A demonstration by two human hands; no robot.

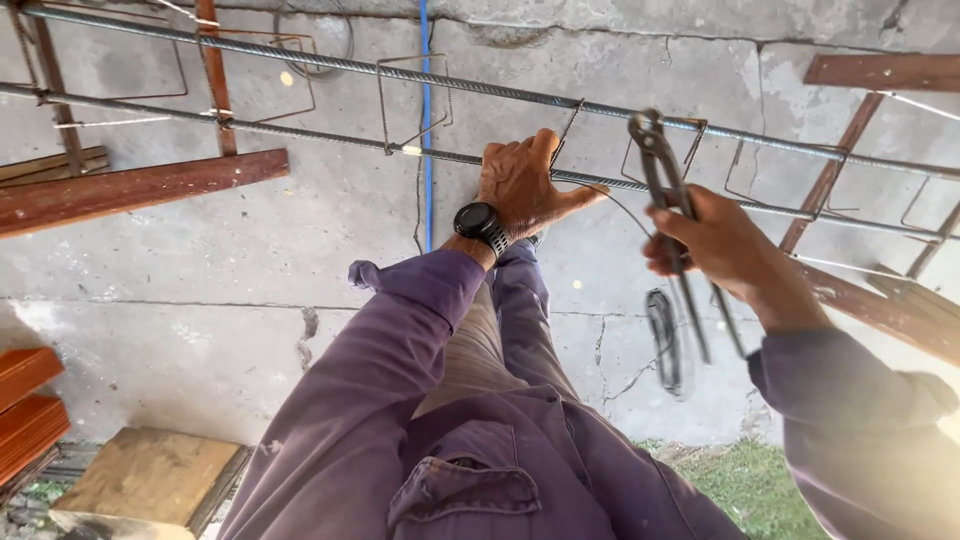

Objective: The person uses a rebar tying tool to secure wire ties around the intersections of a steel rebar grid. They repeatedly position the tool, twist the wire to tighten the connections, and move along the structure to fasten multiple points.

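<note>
A cage of long ribbed steel bars (300,62) with thin wire stirrups (400,100) runs across the upper view. My left hand (525,180), with a black watch on the wrist, grips the lower bar where a stirrup crosses it. My right hand (715,245) holds a pair of metal pincers (665,190) by the handles, jaws up next to the upper bar. A thin tie wire (620,205) curves between the two hands. A coil of wire (668,340) hangs below the right hand.
Reddish timber pieces (140,185) lie on the cracked concrete floor (250,260) left and right. A blue line (426,120) runs up the floor. A wooden block (150,480) and orange boards (25,400) sit lower left; grass (750,485) lower right.
</note>
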